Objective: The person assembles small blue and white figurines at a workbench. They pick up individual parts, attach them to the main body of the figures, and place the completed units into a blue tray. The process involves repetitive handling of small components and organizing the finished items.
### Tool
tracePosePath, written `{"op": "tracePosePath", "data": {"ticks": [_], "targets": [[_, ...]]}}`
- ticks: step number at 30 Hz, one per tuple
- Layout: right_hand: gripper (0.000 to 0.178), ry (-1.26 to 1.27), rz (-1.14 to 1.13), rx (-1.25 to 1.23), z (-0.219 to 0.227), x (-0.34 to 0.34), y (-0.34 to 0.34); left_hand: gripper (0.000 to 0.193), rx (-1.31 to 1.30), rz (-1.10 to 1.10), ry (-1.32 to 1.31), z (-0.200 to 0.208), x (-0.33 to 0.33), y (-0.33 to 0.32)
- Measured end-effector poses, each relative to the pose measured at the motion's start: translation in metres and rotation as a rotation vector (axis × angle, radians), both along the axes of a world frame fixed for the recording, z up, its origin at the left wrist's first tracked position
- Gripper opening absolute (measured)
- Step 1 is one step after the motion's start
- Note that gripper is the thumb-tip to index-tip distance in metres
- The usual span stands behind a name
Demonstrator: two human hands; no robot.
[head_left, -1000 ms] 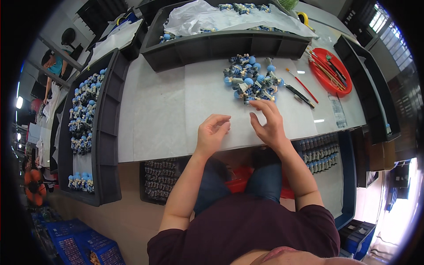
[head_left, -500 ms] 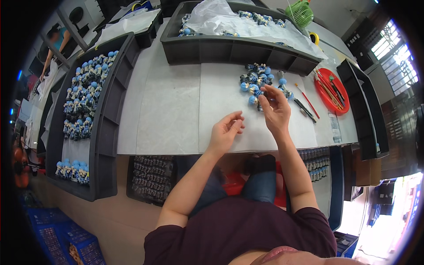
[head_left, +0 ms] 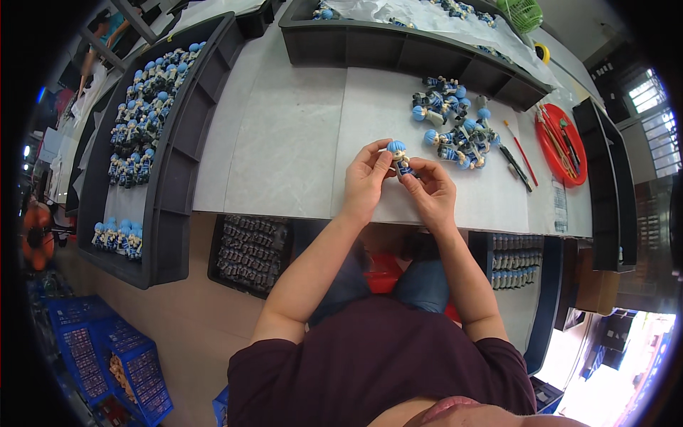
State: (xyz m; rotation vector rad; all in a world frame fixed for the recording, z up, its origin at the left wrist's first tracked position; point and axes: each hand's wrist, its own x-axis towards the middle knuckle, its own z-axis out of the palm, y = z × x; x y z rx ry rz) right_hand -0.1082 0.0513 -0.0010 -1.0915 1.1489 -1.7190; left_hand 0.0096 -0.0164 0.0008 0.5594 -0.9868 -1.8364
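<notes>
A small blue-haired figurine (head_left: 400, 158) is held upright between my two hands, above the pale sheet near the table's front edge. My left hand (head_left: 366, 178) pinches it from the left, close to its head. From the right, the fingers and thumb of my right hand (head_left: 432, 191) grip its lower part. Beyond my right hand lies a loose pile of similar figurines (head_left: 462, 139) with blue hair and dark blue clothes, some on their sides.
A black pen (head_left: 515, 169) and a thin red brush (head_left: 521, 153) lie right of the pile, beside a red oval tray (head_left: 546, 146) of brushes. Dark crates (head_left: 420, 53) stand behind; another crate (head_left: 181, 135) full of figurines stands left. Two trays (head_left: 249, 249) of parts sit below the table.
My right hand has come back from the pile with a figurine, and my left hand has closed on it too. The whole view has shifted slightly.
</notes>
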Motion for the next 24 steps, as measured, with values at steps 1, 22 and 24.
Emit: {"op": "tracePosePath", "data": {"ticks": [1,22,24], "targets": [[0.024,-0.004,0.0,0.0,0.0003,0.0001,0.0002,0.028,0.003,0.0,0.003,-0.0001,-0.0003,-0.0002],[0.02,-0.005,-0.017,0.077,0.0032,-0.0055,0.0034,0.026,0.039,-0.015,-0.001,0.0003,-0.0001,0.0003],[0.021,0.031,-0.04,0.05,0.0046,-0.0049,0.0038,0.027,0.045,-0.024,0.004,-0.0003,0.0003,-0.0001]]}}
